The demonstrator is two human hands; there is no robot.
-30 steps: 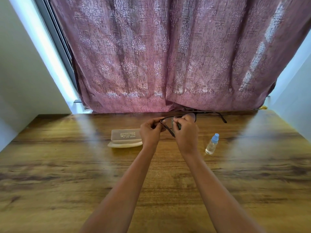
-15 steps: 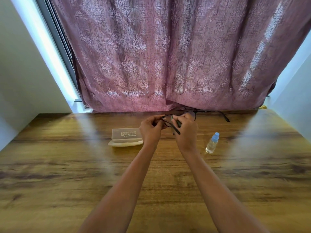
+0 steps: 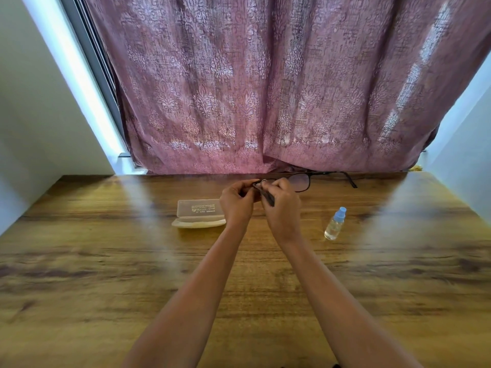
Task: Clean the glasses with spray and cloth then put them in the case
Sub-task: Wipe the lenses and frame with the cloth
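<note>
Your left hand [image 3: 236, 205] and right hand [image 3: 283, 208] both pinch the glasses [image 3: 301, 182], with fingers curled tight on the frame. The case [image 3: 198, 215] lies at 9 o'clock from your hands. The spray bottle [image 3: 334, 224] stands at 3 o'clock.

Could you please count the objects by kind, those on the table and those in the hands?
Glasses: 1, held by the left hand and the right hand
Case: 1, open, on the table
Spray bottle: 1, standing on the table
Total: 3. A cloth cannot be made out.
</note>
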